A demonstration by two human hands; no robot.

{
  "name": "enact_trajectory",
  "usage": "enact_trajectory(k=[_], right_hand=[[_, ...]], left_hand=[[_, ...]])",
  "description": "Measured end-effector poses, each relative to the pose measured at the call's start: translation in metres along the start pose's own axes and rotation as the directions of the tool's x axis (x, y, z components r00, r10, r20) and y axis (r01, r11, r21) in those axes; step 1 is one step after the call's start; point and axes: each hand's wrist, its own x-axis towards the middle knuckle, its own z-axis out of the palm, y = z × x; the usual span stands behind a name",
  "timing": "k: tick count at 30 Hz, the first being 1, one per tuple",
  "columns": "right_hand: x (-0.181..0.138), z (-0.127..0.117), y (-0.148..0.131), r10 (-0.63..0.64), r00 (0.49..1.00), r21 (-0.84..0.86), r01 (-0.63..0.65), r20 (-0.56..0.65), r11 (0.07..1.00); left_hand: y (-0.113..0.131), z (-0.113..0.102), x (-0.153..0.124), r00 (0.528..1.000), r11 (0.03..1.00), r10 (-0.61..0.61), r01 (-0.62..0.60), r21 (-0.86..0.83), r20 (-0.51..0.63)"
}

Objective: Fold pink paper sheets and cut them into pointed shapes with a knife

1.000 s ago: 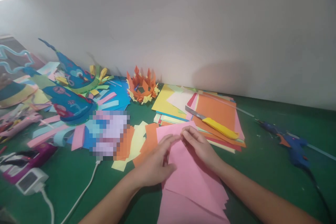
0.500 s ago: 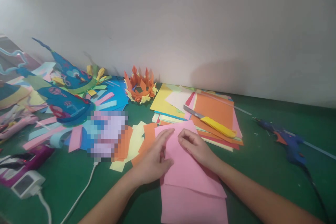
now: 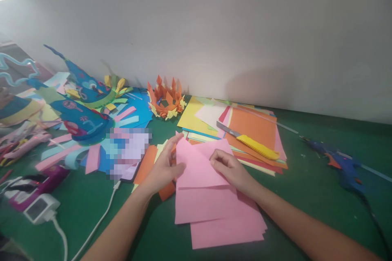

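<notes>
Thumb on top and fingers beneath, your left hand (image 3: 162, 167) had its grip closed loosely on the left edge of the top pink sheet (image 3: 197, 167), whose upper left corner stood raised off the papers below. Your right hand (image 3: 231, 169) grasped nothing: its grip was half curled, fingertips pressed down on the same sheet near its right edge. That sheet lay on a fanned pink stack (image 3: 220, 220) resting flat on the green worktop (image 3: 306, 195), directly in front of you.

Just left of the stack, under your left palm, orange sheets (image 3: 147, 163) and pale yellow ones overlapped. Behind your right hand sat a pile of coloured paper (image 3: 254, 124) with a yellow-handled cutter (image 3: 257, 147) lying across it. An orange paper crown (image 3: 166, 100) stood against the wall beyond, and blue paper cones (image 3: 85, 85) with fringed strips crowded the far left. A blue glue gun (image 3: 339, 163) lay well apart on the right, and a white cable (image 3: 98, 222) ran past your left forearm
</notes>
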Motion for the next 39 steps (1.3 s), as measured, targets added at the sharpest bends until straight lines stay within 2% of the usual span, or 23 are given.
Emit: enact_trajectory(k=[5,15,20,25,31,34,39], right_hand=[[-0.001,0.0,0.001,-0.018,1.0,-0.012,0.018,0.0,1.0],[0.0,-0.001,-0.005,-0.024,1.0,-0.05,0.023,-0.01,0.998],[0.0,-0.001,-0.004,-0.006,0.999,-0.066,0.008,0.034,0.998],[0.001,0.0,-0.001,-0.011,1.0,-0.074,0.012,0.017,0.997],[-0.001,0.0,-0.005,0.015,0.998,-0.038,-0.013,0.059,0.999],[-0.001,-0.002,-0.007,0.064,0.991,0.02,-0.067,0.114,0.998],[0.0,-0.004,-0.006,0.118,0.982,0.062,-0.128,0.144,0.99]], left_hand=[[0.001,-0.009,0.002,0.997,0.99,-0.055,0.049,-0.131,-0.045],[-0.008,-0.017,0.007,0.999,0.977,0.022,-0.032,-0.213,-0.048],[-0.017,-0.019,0.012,0.992,0.997,0.067,-0.071,-0.041,-0.107],[-0.019,-0.019,0.014,0.985,0.985,0.111,-0.093,0.143,-0.129],[-0.005,-0.015,0.006,0.999,0.997,0.038,-0.038,0.071,0.003],[-0.001,-0.013,0.002,0.999,0.997,0.023,-0.027,0.07,0.047],[-0.007,-0.011,0.004,0.99,0.99,0.087,-0.098,0.102,0.108]])
